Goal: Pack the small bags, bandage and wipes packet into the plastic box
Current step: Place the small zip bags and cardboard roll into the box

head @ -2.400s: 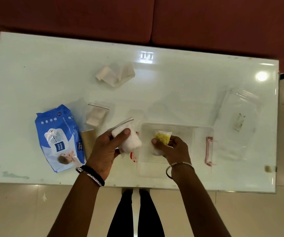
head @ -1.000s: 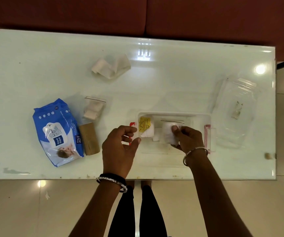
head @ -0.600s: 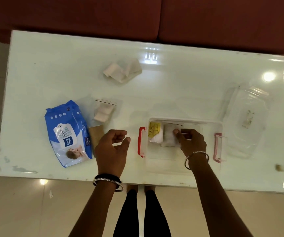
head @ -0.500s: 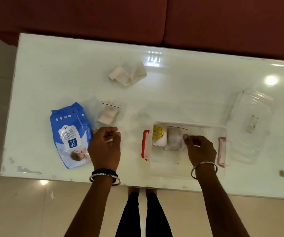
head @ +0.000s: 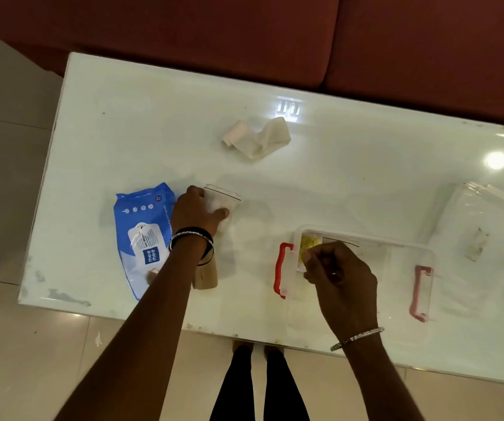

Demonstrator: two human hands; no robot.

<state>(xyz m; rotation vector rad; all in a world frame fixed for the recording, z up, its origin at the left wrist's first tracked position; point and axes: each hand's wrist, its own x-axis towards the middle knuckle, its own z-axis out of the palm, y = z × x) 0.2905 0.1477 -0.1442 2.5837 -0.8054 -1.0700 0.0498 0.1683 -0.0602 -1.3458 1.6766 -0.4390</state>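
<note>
Bags are what the person is packing. One small clear bag (head: 222, 202) with something white inside lies on the white table (head: 366, 165), just beside the blue wipes packet (head: 141, 235). The left hand (head: 196, 212) is on this bag, with thumb and fingers closed around it. The plastic box (head: 396, 268) sits near the front edge of the table, with a red handle (head: 281, 270) on its left end. A yellow bag (head: 307, 243) lies inside it. The right hand (head: 340, 278) is over the box with its fingers curled in, maybe pinching something thin, but it is too blurry to be sure. A loose bandage (head: 256, 138) lies far back. The clear lid (head: 475, 226) lies to the right.
</note>
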